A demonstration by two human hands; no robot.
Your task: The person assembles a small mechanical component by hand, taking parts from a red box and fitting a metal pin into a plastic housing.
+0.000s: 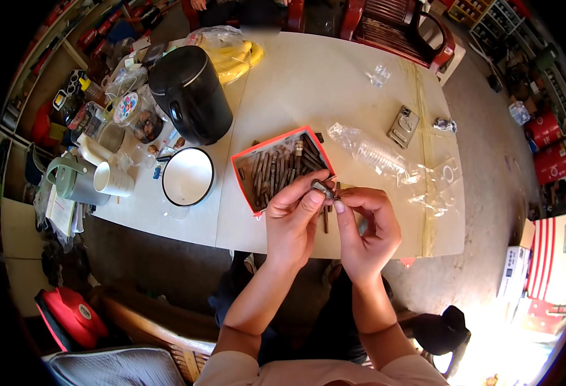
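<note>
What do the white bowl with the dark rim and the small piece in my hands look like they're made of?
White bowl: perhaps enamelled metal, smooth with a thin dark rim, though ceramic is possible.
Small piece: probably metal, from its dark grey surface and bright glints; which metal, I can't tell.

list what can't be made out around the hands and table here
Head view: full shape of the small metal part, partly covered by left hand and right hand.
Head view: red-rimmed box, near edge partly behind the left hand.
Head view: upper body of the person opposite, cut off by top edge.
Head view: contents of upper-right rack, too small.
</note>
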